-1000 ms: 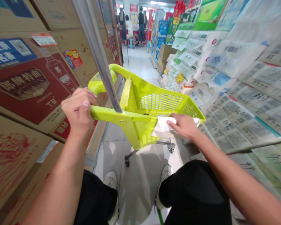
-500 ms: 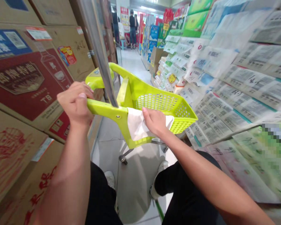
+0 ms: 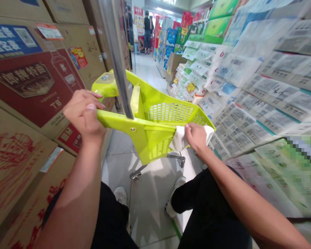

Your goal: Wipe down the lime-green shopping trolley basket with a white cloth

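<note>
A lime-green plastic shopping cart [image 3: 150, 114] with a perforated basket stands before me at an angle. My left hand [image 3: 85, 110] is closed round the end of its handle frame. With my right hand [image 3: 196, 135] I hold a white cloth [image 3: 179, 139] against the top edge of the basket's near side, close to the front corner; its thumb lies on the rim and its other fingers are partly hidden. A metal pole [image 3: 118, 62] rises in front of the cart's handle part. The part of the basket that I can see into holds nothing visible.
Stacked cardboard cartons [image 3: 36, 76] line the left side. Packaged paper goods [image 3: 269, 86] are piled on the right, near my right arm. My shoes and the cart's wheels [image 3: 135, 175] are on the tiled floor [image 3: 150, 193]. A person [image 3: 147, 31] stands far down the aisle.
My right hand has slid the white cloth rightward along the basket's near rim, from beside the pole to near the front corner. My left hand keeps its hold.
</note>
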`<state>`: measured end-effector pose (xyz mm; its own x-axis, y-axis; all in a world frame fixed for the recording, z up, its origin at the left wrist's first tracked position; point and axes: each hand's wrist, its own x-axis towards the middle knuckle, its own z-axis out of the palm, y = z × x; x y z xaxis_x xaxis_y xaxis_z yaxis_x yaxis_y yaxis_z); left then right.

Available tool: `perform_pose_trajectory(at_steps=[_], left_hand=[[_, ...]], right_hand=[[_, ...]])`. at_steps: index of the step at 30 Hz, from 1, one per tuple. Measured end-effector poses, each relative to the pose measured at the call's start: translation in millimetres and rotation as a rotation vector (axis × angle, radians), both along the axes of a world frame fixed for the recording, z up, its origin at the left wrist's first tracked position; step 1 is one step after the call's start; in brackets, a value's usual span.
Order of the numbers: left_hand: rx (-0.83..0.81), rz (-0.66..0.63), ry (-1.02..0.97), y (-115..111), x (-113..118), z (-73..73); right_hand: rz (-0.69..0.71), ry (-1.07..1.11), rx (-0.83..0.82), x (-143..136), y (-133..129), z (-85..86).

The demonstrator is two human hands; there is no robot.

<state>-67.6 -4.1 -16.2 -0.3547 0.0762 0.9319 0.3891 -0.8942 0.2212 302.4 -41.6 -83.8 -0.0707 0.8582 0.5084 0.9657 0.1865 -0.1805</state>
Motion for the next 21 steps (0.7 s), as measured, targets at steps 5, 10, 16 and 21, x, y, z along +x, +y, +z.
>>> perform_pose_trajectory(at_steps=[5, 10, 16, 21], left_hand=[[-0.023, 0.026, 0.074, -5, 0, -1.4], [0.016, -0.006, 0.077, 5, -20, 0.8], [0.016, 0.028, 0.046, 6, -21, 2.8], [-0.007, 0.073, -0.02, -1, -4, 3.4]], right_hand=[[0.378, 0.144, -0.04, -106, -14, 36.3], [0.423, 0.031, -0.127, -62, -8, 29.8], [0.143, -0.083, -0.127, 74, 10, -7.0], [0.08, -0.054, -0.136, 59, 9, -2.1]])
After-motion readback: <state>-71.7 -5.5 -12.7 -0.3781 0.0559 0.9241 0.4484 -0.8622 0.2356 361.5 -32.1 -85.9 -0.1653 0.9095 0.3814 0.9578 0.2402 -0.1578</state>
